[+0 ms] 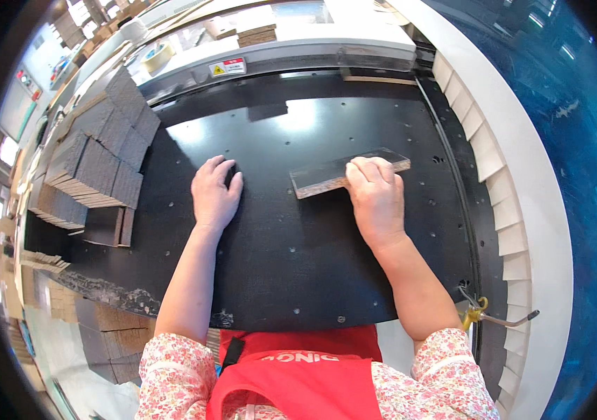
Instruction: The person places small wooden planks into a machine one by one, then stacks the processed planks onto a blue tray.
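Observation:
My right hand [377,199] grips a short strip of particleboard [318,183] near its right part, fingers over the top. Dark on its upper face, the strip shows a light, speckled cut edge toward me. It is held over the right half of a black table top [256,280] dotted with small holes. My left hand [216,192] rests on the table to the left of the strip, apart from it. Its fingers are loosely bent, the thumb stands away from them, and nothing shows in its grasp.
Stacked board pieces [106,143] rise at the table's left side. A rail with a warning label [227,67] crosses the far edge. Along the right run a slotted track [445,154] and pleated white cover [500,189]. A yellow fitting with a lever [475,313] sits near right.

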Demonstrator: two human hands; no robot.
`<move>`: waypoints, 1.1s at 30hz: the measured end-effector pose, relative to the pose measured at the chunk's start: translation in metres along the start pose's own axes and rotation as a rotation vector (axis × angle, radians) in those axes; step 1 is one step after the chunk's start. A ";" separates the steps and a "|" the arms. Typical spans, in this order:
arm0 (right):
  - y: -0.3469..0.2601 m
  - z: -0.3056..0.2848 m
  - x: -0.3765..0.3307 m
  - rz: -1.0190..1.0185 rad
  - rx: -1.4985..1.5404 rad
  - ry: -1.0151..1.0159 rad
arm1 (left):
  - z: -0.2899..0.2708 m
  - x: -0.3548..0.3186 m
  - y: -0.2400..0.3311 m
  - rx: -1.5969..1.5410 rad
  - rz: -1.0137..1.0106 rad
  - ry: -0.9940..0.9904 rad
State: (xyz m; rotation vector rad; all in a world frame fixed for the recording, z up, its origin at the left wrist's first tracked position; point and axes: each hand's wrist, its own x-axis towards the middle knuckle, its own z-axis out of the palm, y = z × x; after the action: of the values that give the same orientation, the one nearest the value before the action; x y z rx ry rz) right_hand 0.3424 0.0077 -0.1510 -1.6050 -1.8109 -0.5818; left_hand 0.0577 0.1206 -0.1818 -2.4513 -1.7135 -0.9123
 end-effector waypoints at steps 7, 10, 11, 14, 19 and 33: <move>0.002 0.000 -0.007 0.067 -0.050 -0.172 | 0.030 0.063 -0.008 0.045 0.120 0.055; 0.006 -0.003 -0.010 0.054 -0.064 -0.326 | 0.047 0.091 -0.002 0.066 0.149 0.040; 0.005 -0.014 -0.006 0.060 -0.032 -0.382 | 0.055 0.100 0.001 0.045 0.181 0.040; 0.003 -0.018 -0.007 0.035 -0.027 -0.430 | 0.067 0.126 0.008 0.032 0.244 -0.011; -0.007 -0.013 -0.008 0.054 -0.055 -0.449 | 0.091 0.162 0.021 0.061 0.268 -0.067; 0.016 0.000 -0.010 0.143 -0.227 -0.422 | 0.066 0.115 0.029 0.033 0.198 0.118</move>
State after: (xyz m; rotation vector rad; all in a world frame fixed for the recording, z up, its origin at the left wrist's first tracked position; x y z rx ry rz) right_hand 0.3587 0.0037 -0.1598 -2.1198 -1.9551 -0.4157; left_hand 0.1390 0.2290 -0.1739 -2.4368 -1.4088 -0.9746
